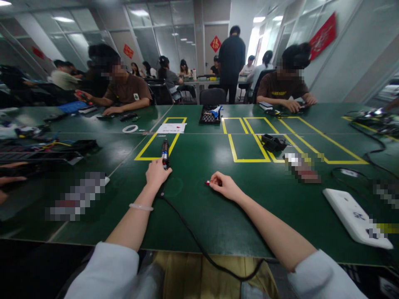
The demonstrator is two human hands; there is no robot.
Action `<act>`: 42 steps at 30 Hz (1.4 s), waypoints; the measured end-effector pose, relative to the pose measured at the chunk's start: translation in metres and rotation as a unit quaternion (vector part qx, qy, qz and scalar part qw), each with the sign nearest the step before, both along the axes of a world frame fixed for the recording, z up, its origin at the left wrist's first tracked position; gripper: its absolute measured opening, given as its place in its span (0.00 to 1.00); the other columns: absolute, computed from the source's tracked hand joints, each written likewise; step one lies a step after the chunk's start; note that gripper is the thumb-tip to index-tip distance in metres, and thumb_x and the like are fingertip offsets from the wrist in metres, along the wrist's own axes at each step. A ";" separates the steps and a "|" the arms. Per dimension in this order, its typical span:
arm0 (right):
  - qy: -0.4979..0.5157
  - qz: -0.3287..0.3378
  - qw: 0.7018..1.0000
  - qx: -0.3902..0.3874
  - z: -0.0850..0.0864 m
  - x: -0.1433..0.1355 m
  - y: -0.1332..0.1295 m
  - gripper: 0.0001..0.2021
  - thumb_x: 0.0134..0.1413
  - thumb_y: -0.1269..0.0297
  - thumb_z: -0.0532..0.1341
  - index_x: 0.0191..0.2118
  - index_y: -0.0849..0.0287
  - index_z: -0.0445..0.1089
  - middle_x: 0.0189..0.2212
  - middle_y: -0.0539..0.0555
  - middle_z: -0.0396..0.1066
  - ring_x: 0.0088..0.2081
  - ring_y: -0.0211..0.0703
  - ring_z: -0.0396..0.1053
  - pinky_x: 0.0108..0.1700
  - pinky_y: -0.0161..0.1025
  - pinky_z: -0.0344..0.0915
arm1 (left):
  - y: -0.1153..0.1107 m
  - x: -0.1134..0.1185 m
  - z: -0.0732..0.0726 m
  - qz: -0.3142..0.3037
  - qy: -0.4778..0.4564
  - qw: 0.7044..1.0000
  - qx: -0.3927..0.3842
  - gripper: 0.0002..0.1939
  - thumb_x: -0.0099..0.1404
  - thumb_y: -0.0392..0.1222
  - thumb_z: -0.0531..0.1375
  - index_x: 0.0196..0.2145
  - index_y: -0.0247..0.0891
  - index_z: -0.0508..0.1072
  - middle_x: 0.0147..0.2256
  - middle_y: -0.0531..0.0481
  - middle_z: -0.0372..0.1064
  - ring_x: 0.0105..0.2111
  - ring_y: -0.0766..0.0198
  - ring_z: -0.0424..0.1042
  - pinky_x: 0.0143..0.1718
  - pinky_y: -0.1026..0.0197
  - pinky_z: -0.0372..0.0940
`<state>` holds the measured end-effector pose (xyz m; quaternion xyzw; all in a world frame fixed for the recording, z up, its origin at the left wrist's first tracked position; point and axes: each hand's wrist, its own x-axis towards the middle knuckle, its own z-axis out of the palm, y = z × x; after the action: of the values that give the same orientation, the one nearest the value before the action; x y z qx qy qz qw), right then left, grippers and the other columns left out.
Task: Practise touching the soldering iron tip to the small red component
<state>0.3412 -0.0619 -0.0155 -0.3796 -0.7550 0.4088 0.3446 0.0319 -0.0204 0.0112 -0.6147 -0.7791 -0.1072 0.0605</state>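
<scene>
My left hand (158,173) is closed round the lower end of a dark cylindrical tool (165,151) with a blue and silver band, which points away from me over the green table (187,232). A black cable (190,234) runs from beside this hand over the table's front edge. To the right, my right hand (225,186) is pinched on a small red-tipped piece (207,182) low over the tabletop. The rest of that piece is hidden by the fingers.
Yellow tape rectangles mark the table, with a white paper (172,128) on the left one. A black tray (209,115) lies behind, a black device (273,143) and white box (355,218) at right. Two people sit opposite; another person's hand (12,180) shows at far left.
</scene>
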 end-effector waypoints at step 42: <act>-0.051 -0.031 0.988 0.142 -0.001 -0.001 0.000 0.06 0.60 0.67 0.57 0.32 0.59 0.67 0.29 0.50 0.69 0.30 0.38 0.64 0.35 0.34 0.59 | -0.061 0.132 -0.004 -0.317 0.004 0.948 0.011 0.30 0.66 0.49 0.54 0.63 0.40 0.55 0.52 0.42 0.61 0.48 0.55 0.63 0.48 0.54 0.63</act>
<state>0.3407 -0.0622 -0.0170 -0.3705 -0.8095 0.2670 0.3688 0.1641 -0.0813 0.0073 -0.8296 -0.5428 -0.1270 0.0331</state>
